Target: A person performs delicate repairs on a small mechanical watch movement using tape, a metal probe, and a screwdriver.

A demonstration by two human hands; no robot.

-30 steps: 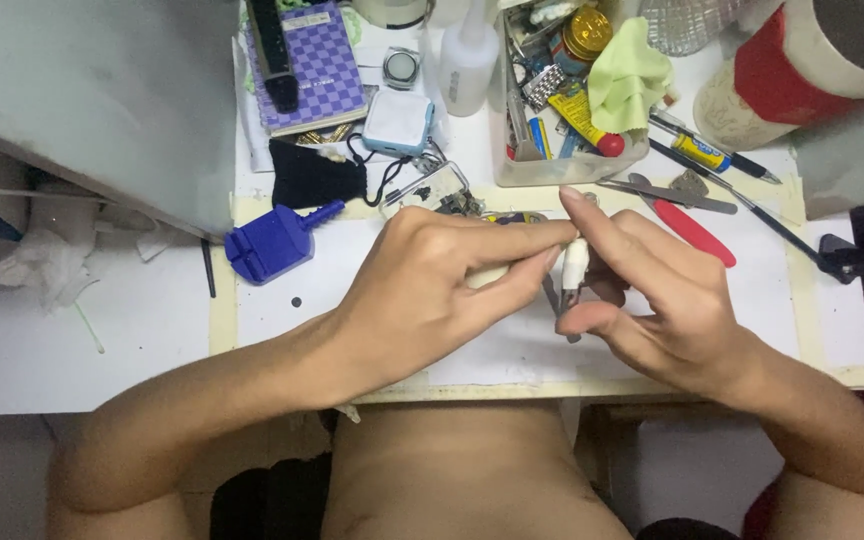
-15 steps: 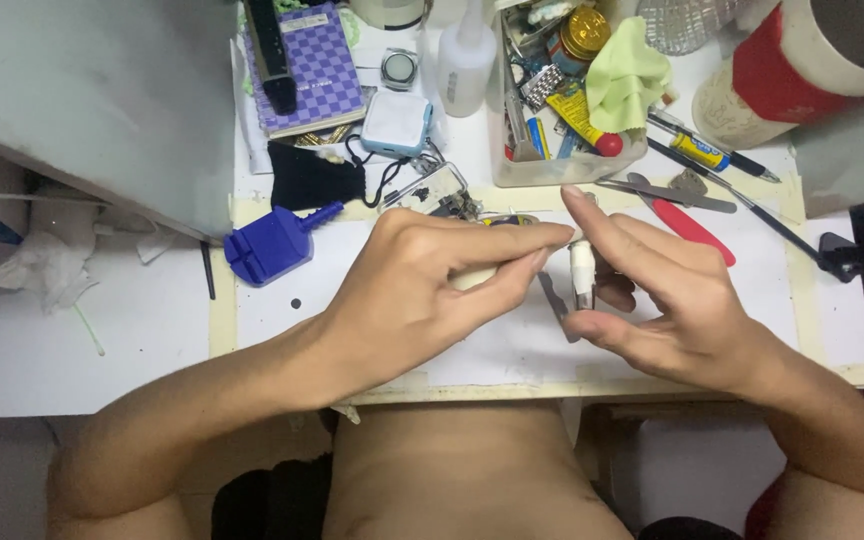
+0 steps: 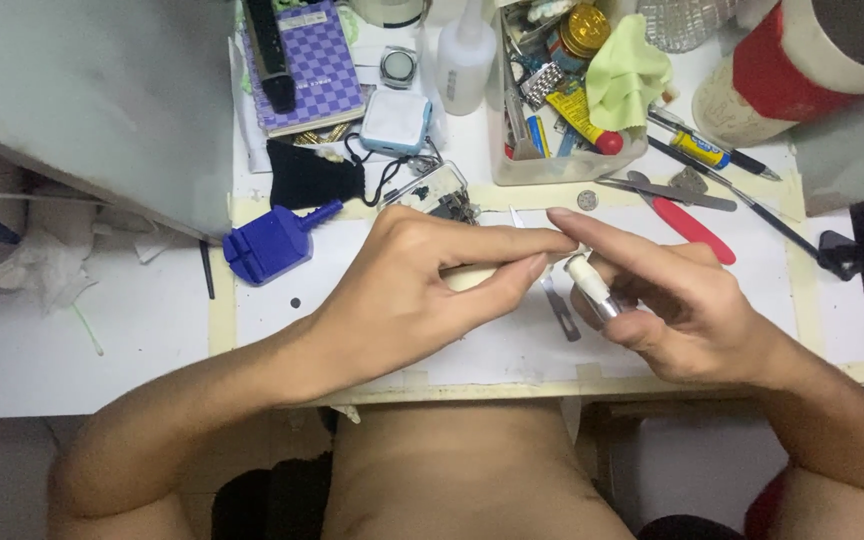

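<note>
I note left hand (image 3: pixel 407 290) pinching a cream handle (image 3: pixel 472 277), right hand (image 3: pixel 672 305) closed on a white tool (image 3: pixel 589 285), steadying both at 12 o'clock above the tweezers (image 3: pixel 558 305).

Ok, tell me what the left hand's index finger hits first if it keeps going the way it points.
The left hand points right across the mat; its index fingertip already meets the right hand, at the white tool in its grip. Depth is unclear.

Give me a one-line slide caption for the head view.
Left hand and right hand meet over a white mat, pinching a small white-handled tool amid a cluttered workbench.
</note>
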